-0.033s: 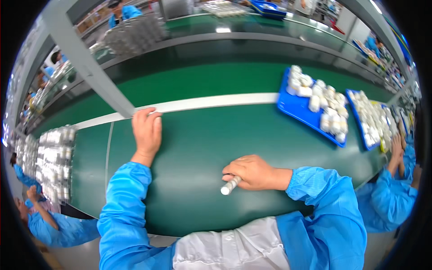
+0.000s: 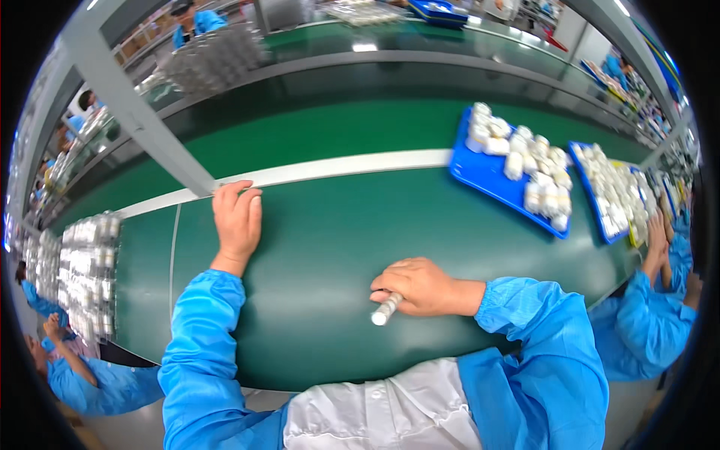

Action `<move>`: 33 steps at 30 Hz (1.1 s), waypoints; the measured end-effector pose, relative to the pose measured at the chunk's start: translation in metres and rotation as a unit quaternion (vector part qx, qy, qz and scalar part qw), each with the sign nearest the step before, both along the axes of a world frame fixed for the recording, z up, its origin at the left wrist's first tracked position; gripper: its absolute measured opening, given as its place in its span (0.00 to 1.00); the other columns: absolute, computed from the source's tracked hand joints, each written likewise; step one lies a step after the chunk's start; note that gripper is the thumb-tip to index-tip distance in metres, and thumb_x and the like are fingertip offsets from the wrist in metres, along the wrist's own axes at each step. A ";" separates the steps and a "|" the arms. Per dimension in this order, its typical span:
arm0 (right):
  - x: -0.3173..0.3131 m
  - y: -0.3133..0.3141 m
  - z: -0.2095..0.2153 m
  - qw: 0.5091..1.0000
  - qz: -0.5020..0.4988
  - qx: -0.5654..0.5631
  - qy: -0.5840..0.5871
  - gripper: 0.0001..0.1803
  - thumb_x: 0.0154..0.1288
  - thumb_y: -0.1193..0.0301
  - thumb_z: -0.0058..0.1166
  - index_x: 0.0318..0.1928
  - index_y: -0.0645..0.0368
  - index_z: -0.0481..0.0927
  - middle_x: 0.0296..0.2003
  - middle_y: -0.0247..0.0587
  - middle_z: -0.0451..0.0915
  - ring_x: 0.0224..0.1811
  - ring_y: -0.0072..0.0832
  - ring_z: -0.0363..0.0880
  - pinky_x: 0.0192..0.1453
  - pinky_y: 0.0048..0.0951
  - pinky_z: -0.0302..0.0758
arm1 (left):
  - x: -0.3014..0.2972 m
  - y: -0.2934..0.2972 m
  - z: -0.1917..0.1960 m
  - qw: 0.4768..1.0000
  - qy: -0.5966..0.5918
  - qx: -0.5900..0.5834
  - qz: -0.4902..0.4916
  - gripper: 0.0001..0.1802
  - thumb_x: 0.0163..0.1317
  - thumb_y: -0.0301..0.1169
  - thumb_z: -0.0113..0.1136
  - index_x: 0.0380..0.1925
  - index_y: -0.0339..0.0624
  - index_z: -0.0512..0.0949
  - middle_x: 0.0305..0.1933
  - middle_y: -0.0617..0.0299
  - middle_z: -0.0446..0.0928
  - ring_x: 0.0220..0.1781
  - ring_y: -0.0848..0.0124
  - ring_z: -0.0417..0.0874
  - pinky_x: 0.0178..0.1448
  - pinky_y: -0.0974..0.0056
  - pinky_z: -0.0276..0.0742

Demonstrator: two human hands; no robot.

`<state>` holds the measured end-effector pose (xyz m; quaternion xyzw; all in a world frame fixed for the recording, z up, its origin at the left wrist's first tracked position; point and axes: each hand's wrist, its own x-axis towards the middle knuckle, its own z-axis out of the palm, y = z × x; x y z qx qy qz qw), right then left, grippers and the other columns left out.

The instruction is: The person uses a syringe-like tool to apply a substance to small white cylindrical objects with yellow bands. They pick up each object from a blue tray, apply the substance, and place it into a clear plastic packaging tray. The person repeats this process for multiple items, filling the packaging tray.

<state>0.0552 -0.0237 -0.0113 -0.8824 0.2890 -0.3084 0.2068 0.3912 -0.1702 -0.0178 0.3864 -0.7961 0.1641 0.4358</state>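
The right hand (image 2: 421, 285) grasps a pale cylinder (image 2: 387, 308); at its ten o'clock, the left hand (image 2: 238, 231) is loosely released.

A: What colour is the worktop (image 2: 322, 225)?
B: Plain dark green with a pale sheen, and a thin whitish line (image 2: 174, 247) runs across its left part.
A: The strip (image 2: 352, 164) along its far side?
B: White, with brighter green beyond it.
A: And the held cylinder (image 2: 385, 310)?
B: White at the near end, whitish-grey along its side.
A: The nearest tray (image 2: 487, 185)?
B: Solid blue. Its rolls (image 2: 547, 199) are white with faint yellowish bands.
A: Clothing?
B: Glossy sky-blue sleeves (image 2: 196, 330), a whitish front panel (image 2: 379, 412).
A: The slanting post (image 2: 142, 112)?
B: Plain light grey.
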 end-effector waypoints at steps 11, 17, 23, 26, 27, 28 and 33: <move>-0.117 0.028 -0.002 0.970 -0.111 0.182 -0.116 0.07 0.68 0.70 0.62 0.35 0.60 0.82 0.29 0.45 0.83 0.31 0.39 0.84 0.36 0.35 0.78 | -0.067 0.113 0.127 0.958 -0.238 -0.135 -0.090 0.07 0.52 0.30 0.69 0.32 0.46 0.81 0.43 0.61 0.81 0.44 0.62 0.81 0.47 0.54 0.75; -0.144 0.038 -0.014 0.969 -0.048 0.208 -0.121 0.09 0.71 0.71 0.60 0.33 0.62 0.79 0.28 0.39 0.81 0.30 0.27 0.81 0.37 0.29 0.77 | 0.048 0.271 0.139 0.916 -0.062 -0.131 0.374 0.06 0.64 0.30 0.61 0.32 0.40 0.82 0.39 0.55 0.83 0.43 0.53 0.81 0.49 0.51 0.75; -0.149 0.033 -0.015 0.957 -0.049 0.243 -0.148 0.08 0.77 0.71 0.52 0.41 0.64 0.76 0.28 0.38 0.78 0.30 0.22 0.78 0.37 0.25 0.76 | 0.130 0.494 -0.081 0.731 0.076 0.220 0.641 0.15 0.66 0.39 0.60 0.30 0.38 0.85 0.37 0.47 0.82 0.41 0.45 0.81 0.46 0.43 0.75; -0.148 0.031 -0.013 0.964 -0.050 0.214 -0.147 0.09 0.79 0.68 0.51 0.43 0.62 0.75 0.27 0.34 0.76 0.30 0.21 0.76 0.37 0.23 0.72 | 0.095 0.515 -0.162 0.790 0.109 0.319 0.512 0.15 0.64 0.41 0.64 0.40 0.41 0.86 0.48 0.50 0.83 0.53 0.49 0.81 0.56 0.48 0.77; -0.147 0.032 -0.013 0.964 -0.058 0.214 -0.146 0.09 0.79 0.68 0.51 0.43 0.62 0.75 0.26 0.34 0.76 0.30 0.20 0.76 0.36 0.23 0.72 | 0.087 0.512 -0.184 0.813 0.074 0.313 0.485 0.16 0.63 0.42 0.65 0.43 0.42 0.85 0.51 0.51 0.82 0.56 0.51 0.80 0.59 0.50 0.76; -0.144 0.032 -0.011 0.965 -0.066 0.210 -0.143 0.09 0.79 0.68 0.50 0.43 0.62 0.75 0.26 0.34 0.77 0.30 0.20 0.76 0.36 0.23 0.72 | 0.080 0.502 -0.199 0.805 0.084 0.318 0.493 0.17 0.63 0.42 0.66 0.45 0.43 0.85 0.52 0.52 0.82 0.57 0.51 0.79 0.61 0.51 0.75; -0.124 0.037 -0.007 0.969 -0.134 0.172 -0.119 0.09 0.78 0.69 0.51 0.45 0.63 0.76 0.27 0.35 0.78 0.29 0.20 0.75 0.35 0.23 0.72 | 0.089 0.392 -0.232 0.787 0.096 0.311 0.524 0.23 0.62 0.45 0.68 0.51 0.42 0.82 0.57 0.52 0.80 0.60 0.52 0.79 0.64 0.51 0.75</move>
